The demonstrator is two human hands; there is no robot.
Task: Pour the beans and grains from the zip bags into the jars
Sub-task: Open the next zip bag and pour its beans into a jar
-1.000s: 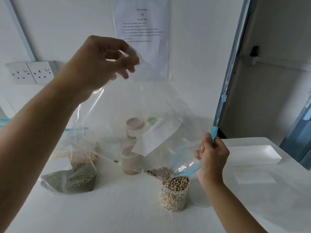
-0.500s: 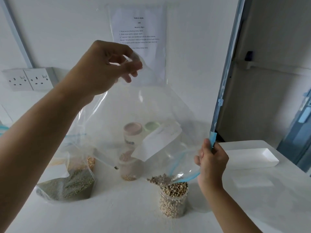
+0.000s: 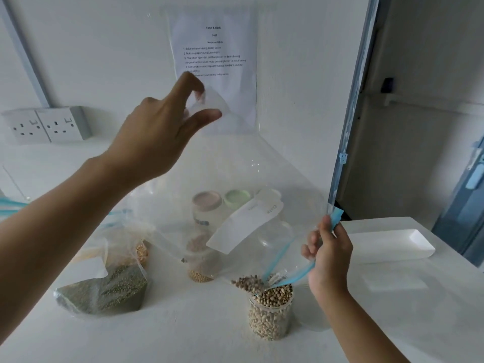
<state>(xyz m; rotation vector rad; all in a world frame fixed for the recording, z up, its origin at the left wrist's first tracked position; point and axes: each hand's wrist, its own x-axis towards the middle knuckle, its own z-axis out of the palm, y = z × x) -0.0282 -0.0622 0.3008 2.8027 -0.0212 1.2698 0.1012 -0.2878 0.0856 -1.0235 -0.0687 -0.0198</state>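
Holding the zip bag (image 3: pixel 262 166) upended over the jar (image 3: pixel 271 315), the person had altered only the upper grip. Half a second earlier the left hand (image 3: pixel 162 127) was bunched round the bag's bottom corner; now its thumb stood out straight and apart, and the corner hung from the curled index finger alone. How firm that hold was could not be told. The right hand (image 3: pixel 330 252) kept its fingers clenched on the blue zip strip (image 3: pixel 336 218), steering the mouth down onto the jar's rim.

The jar stood on the counter (image 3: pixel 183 336) just left of the right wrist, filled with beans to the brim. A small heap of beans (image 3: pixel 248 281) sat inside the bag at its mouth, as it had a moment before — so little was flowing.

The slackened corner probably meant a re-grip or a shake to clear those last beans, yet the jar looked to have almost no room, and spilling was the risk. Another bag of green grains (image 3: pixel 104 289) lay to the left, unpoured, so much of the task remained.
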